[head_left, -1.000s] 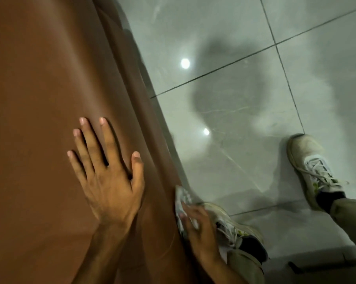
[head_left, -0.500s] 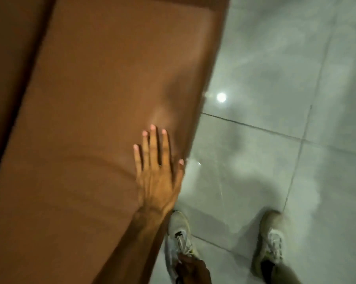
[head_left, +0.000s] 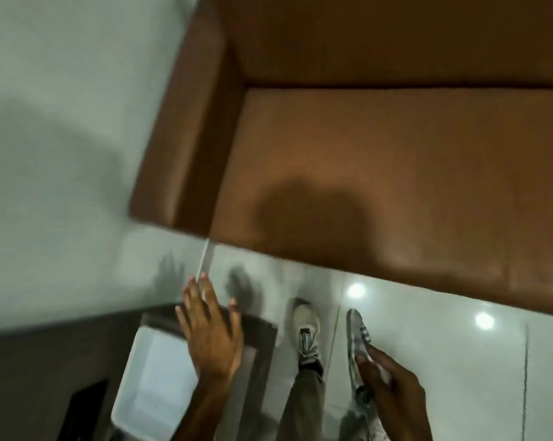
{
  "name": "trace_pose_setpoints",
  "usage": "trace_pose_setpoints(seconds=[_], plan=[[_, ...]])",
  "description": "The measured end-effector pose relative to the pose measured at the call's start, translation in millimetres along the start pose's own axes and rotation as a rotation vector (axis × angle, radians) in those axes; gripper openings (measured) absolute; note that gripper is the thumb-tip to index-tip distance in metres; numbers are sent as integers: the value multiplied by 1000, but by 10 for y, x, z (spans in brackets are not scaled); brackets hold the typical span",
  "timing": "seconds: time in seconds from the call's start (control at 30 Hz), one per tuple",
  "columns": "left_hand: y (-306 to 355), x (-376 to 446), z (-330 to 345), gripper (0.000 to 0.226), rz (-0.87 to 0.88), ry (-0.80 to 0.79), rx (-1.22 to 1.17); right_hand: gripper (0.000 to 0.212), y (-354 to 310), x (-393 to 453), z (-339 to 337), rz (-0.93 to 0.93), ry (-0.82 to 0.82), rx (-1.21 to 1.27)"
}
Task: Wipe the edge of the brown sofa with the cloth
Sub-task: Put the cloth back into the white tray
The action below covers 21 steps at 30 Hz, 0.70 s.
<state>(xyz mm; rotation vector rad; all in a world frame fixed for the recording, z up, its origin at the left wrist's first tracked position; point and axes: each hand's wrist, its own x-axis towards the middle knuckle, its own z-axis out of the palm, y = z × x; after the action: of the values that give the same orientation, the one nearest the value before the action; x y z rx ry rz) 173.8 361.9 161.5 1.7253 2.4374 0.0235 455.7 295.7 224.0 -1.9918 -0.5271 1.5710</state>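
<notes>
The brown sofa fills the upper right, its armrest on the left and its front edge running across the middle. My left hand hovers with fingers spread, off the sofa and above a dark table. My right hand is low at the right, below the sofa's front edge and apart from it. It is closed on a grey-and-white patterned cloth, which sticks up from the fingers. The frame is blurred by motion.
A dark table with a white tray stands at the lower left, close to the armrest. My shoe and trouser leg stand on the glossy grey tiled floor in front of the sofa. A pale wall lies left.
My left hand has lifted off the sofa seat and now hangs over the table. The view has swung round and back, so the whole seat, backrest and armrest show. My right hand with the cloth has come back into sight.
</notes>
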Motion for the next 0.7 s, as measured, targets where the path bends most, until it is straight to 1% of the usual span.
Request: trace_pose_setpoints(seconds=[0.1,0.17,0.23,0.27,0.33,0.37,0.4,0.43,0.5,0.57,0.63,0.67,0.7], plan=[[-1158,-655,-38,76,-396,52,-46,20,-54,-226,744,-112,-190,-207],[-1830,-1173,80,70,-629,113,-88,31,98,-355,1333,-275,-335,-395],[-2347,-1664,273,64,-742,167,-91,33,310,-468,1947,-456,-449,-573],[-2516,-1844,385,63,-814,189,-140,32,414,-501,2198,-553,-482,-619],[-2775,-2153,658,68,-978,194,-191,30,713,-560,2741,-731,-625,-708],[-2854,-2264,844,71,-1015,167,-205,30,839,-568,2963,-832,-686,-810],[-2889,-2358,1068,73,-1022,135,-217,32,969,-567,3165,-811,-765,-861],[-2885,-2395,1272,74,-987,96,-228,30,1074,-528,3301,-799,-813,-922],[-2820,-2471,1709,74,-907,4,-266,29,1466,-374,3533,-762,-885,-1007],[-2736,-2476,2054,81,-891,-31,-241,32,1809,-247,3653,-788,-935,-1151],[-2673,-2422,2244,92,-925,-12,-160,35,1996,-222,3678,-903,-964,-1309],[-2677,-2406,2289,95,-948,10,-143,39,2059,-238,3692,-1009,-987,-1379],[-2679,-2408,2317,95,-955,27,-159,40,2086,-245,3695,-1061,-1006,-1416]])
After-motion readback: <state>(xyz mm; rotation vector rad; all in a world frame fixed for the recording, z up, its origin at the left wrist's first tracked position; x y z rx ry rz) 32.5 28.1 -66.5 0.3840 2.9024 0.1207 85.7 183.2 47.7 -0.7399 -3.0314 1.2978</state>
